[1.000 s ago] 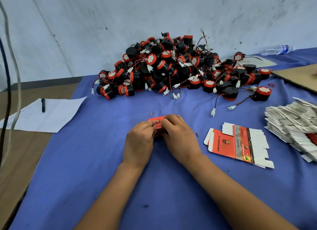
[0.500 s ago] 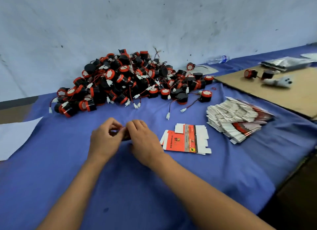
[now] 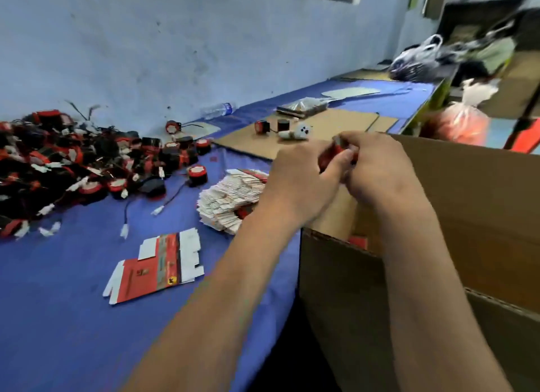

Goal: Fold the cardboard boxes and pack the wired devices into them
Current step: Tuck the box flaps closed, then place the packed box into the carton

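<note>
Small red printed cardboard box (image 3: 336, 154), mostly hidden, is pinched between the left hand (image 3: 304, 181) and right hand (image 3: 380, 169), fingers of both curled round it, above the open mouth of the large brown corrugated carton (image 3: 482, 216) standing beside the blue-covered table (image 3: 73, 304). Judging from the head view, one box is packed and being closed or dropped in. Next comes releasing it into the carton, then taking the flat red-and-white box blank (image 3: 157, 266) and one black-and-red wired device from the heap (image 3: 73, 163). The stack of flat blanks (image 3: 230, 198) lies near.
</note>
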The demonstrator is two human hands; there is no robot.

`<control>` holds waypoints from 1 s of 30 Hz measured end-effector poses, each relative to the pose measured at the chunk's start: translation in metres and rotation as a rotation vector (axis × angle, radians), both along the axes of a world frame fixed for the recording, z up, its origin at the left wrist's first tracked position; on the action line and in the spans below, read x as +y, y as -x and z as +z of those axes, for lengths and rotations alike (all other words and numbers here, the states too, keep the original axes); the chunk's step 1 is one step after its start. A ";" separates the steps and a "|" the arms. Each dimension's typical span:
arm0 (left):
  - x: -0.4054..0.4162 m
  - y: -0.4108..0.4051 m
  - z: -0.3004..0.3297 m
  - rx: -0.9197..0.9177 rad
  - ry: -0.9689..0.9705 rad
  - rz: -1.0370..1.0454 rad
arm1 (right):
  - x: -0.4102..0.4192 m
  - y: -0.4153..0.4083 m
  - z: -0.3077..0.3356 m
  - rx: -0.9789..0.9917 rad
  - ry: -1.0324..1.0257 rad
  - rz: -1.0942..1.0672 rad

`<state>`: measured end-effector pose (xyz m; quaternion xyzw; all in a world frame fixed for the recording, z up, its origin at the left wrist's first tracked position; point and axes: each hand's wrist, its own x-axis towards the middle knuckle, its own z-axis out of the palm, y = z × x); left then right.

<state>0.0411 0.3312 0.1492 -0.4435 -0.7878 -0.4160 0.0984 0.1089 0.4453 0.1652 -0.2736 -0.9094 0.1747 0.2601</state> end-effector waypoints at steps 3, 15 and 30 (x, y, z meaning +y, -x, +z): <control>0.027 -0.014 -0.017 0.046 0.230 -0.064 | 0.022 -0.015 -0.011 -0.254 0.087 -0.040; -0.109 0.052 -0.105 -0.193 0.060 0.637 | -0.085 0.085 -0.037 -0.100 -0.023 0.509; -0.246 0.101 -0.146 -0.621 0.076 1.043 | -0.179 0.191 -0.129 -0.584 -0.119 1.015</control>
